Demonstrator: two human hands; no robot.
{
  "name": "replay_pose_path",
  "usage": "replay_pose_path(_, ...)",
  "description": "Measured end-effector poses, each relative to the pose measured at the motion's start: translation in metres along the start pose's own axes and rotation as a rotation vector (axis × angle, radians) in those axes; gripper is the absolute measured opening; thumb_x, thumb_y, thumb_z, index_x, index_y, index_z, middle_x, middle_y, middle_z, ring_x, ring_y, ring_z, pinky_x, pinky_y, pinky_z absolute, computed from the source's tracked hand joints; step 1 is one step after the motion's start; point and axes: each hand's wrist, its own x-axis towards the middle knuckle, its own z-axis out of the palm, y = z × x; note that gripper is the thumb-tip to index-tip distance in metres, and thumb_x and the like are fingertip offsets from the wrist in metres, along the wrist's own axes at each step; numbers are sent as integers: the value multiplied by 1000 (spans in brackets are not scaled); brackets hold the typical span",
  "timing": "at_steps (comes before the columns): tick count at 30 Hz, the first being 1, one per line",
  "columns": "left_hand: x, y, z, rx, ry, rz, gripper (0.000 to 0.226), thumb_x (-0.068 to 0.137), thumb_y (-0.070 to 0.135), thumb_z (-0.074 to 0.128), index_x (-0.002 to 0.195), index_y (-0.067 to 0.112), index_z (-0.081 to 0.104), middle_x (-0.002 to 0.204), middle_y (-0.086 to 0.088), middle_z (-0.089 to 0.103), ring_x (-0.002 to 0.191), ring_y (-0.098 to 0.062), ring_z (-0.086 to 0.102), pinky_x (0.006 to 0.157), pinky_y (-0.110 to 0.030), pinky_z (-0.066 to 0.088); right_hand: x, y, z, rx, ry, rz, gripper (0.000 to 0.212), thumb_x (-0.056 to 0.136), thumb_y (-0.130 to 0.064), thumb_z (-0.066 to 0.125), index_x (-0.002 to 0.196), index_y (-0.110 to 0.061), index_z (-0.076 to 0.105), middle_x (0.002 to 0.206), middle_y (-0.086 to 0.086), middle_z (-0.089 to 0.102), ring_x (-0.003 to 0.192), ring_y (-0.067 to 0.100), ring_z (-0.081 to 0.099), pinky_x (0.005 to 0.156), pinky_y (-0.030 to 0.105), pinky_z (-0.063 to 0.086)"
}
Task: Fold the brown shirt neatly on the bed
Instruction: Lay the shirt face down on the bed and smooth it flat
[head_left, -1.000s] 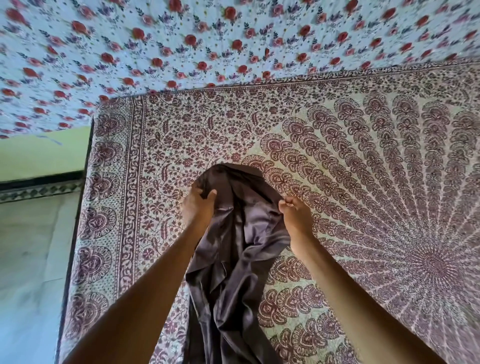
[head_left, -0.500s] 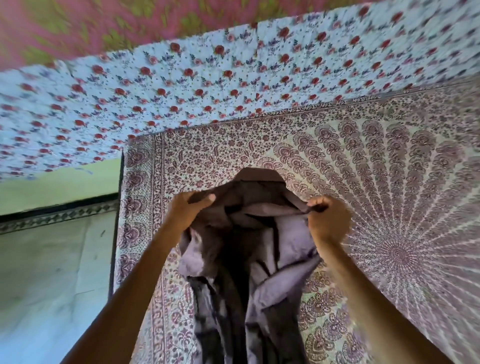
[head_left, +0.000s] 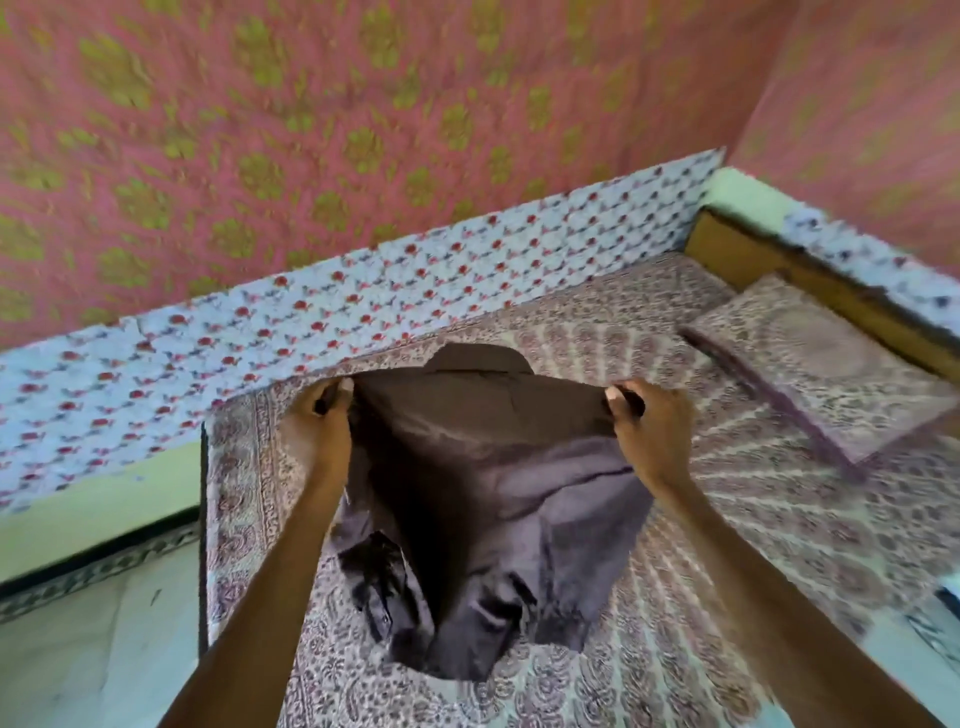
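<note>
Holding the garment up by its shoulders looks like the step in hand: a spread-out before it is laid flat. At the lower left of the frame is a pale floor (head_left: 78, 649), and above it a blue floral cloth (head_left: 260, 353) runs along the far side of the bed (head_left: 727, 530).

Left of centre, the left hand (head_left: 324, 415) pinches one shoulder of the brown shirt (head_left: 493, 493), fingers curled over the fabric edge. The shirt hangs mid-frame between the two hands, over the bedspread. Its collar is uppermost and the shoulder line is pulled fairly taut, but the lower part is bunched and rumpled. I cannot tell whether the hem touches the bed.

Right of centre, the right hand (head_left: 644, 421) grips the other shoulder the same way, closed on the cloth. Farther right, a pillow (head_left: 831, 374) in matching print lies on the bed.

To do this well, the hands should stay level and apart so the shoulders stay stretched. A light shake would likely free the tangled lower cloth — then lower it hem first so the body lands smooth, with the sleeves out to the sides.
</note>
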Motion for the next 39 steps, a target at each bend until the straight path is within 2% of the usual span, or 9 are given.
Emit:
replay_pose_path(4, -52, 64, 2, -14, -22, 139, 26, 85, 27, 71, 102, 7, 71, 95, -8, 67, 87, -22, 61, 75, -30, 45, 7, 27, -80, -17, 142, 31, 27, 93, -25, 60, 77, -6, 68, 72, 15, 68, 66, 36, 60, 66, 40, 49)
replay_pose_path(8, -115, 112, 4, -60, -9, 270, 21, 85, 26, 71, 99, 11, 72, 92, -4, 65, 87, -18, 60, 74, -27, 45, 10, 45, -147, 61, 354, 66, 16, 94, -22, 59, 93, -13, 71, 85, 8, 74, 78, 33, 64, 77, 42, 49)
replay_pose_path(12, -175, 141, 3, 10, -114, 264, 26, 84, 20, 72, 106, 5, 72, 99, -7, 70, 93, -16, 63, 76, -17, 44, -3, 71, -201, -19, 266, 68, 15, 94, -20, 58, 87, -10, 67, 74, 17, 67, 74, 39, 61, 69, 43, 45)
replay_pose_path(17, -255, 174, -9, -160, 149, 474, 13, 82, 14, 71, 94, 8, 74, 87, -4, 67, 80, -3, 61, 88, -40, 52, -32, 82, -255, 60, 586, 21, 15, 91, -11, 56, 94, -16, 70, 88, 5, 71, 87, 34, 53, 79, 39, 35)
replay_pose_path(21, -297, 206, -16, -373, 407, 690, 13, 81, 5, 67, 92, -1, 73, 82, -8, 59, 77, 2, 56, 75, -20, 47, -38, 77, -283, 221, 782, -40, 20, 87, -4, 52, 95, -16, 66, 94, 6, 67, 95, 35, 54, 80, 26, 17)
replay_pose_path(27, -306, 216, -2, -303, 621, 900, 8, 85, 0, 64, 89, -2, 71, 76, -3, 50, 72, 5, 48, 69, -14, 39, -31, 77, -292, 322, 893, -75, 20, 88, -8, 43, 97, -14, 60, 103, 10, 59, 102, 29, 48, 79, 31, 21)
replay_pose_path(29, -289, 203, 14, -185, 480, 806, 9, 87, 4, 63, 91, 6, 70, 83, -6, 59, 84, 1, 58, 75, -20, 46, -16, 83, -276, 194, 776, -29, 18, 85, -7, 47, 97, -15, 59, 106, 11, 58, 105, 32, 47, 79, 36, 24)
replay_pose_path(33, -240, 146, 52, 282, -68, 468, 16, 84, 16, 68, 83, 32, 67, 93, 0, 72, 90, -23, 67, 77, -33, 51, 13, 112, -220, -328, 143, 106, 29, 80, -11, 66, 108, -13, 62, 113, 16, 61, 115, 40, 47, 96, 51, 31)
replay_pose_path(39, -172, 43, 113, 383, -298, 208, 9, 81, 15, 73, 85, 23, 72, 85, 3, 70, 84, -16, 65, 72, -26, 44, 37, 158, -120, -538, -186, 242, 45, 82, -20, 72, 124, -22, 58, 124, 13, 59, 122, 40, 46, 102, 53, 32)
